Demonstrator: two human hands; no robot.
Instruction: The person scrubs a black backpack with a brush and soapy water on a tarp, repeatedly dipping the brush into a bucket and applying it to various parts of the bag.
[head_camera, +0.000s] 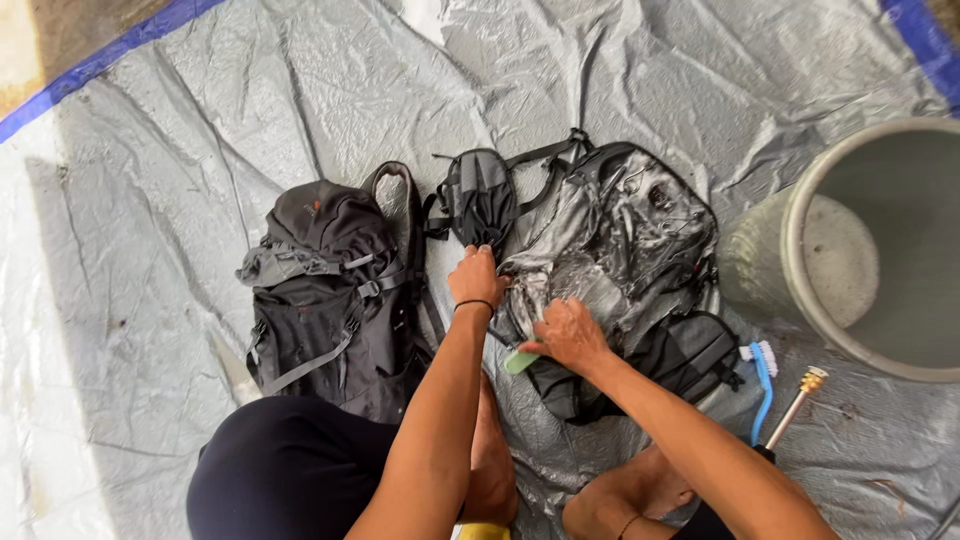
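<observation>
Scrubbing the soapy backpack (625, 240)

My left hand (476, 278) pinches its near-left edge; my right hand (566, 333) grips a green brush (520, 361) just beside.

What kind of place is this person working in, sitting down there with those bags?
Probably an outdoor or yard washing spot on the ground. A crinkled silver plastic tarp with a blue edge covers the floor, a large grey round tub stands at the right, and a soapy grey-and-black backpack lies wet.
</observation>
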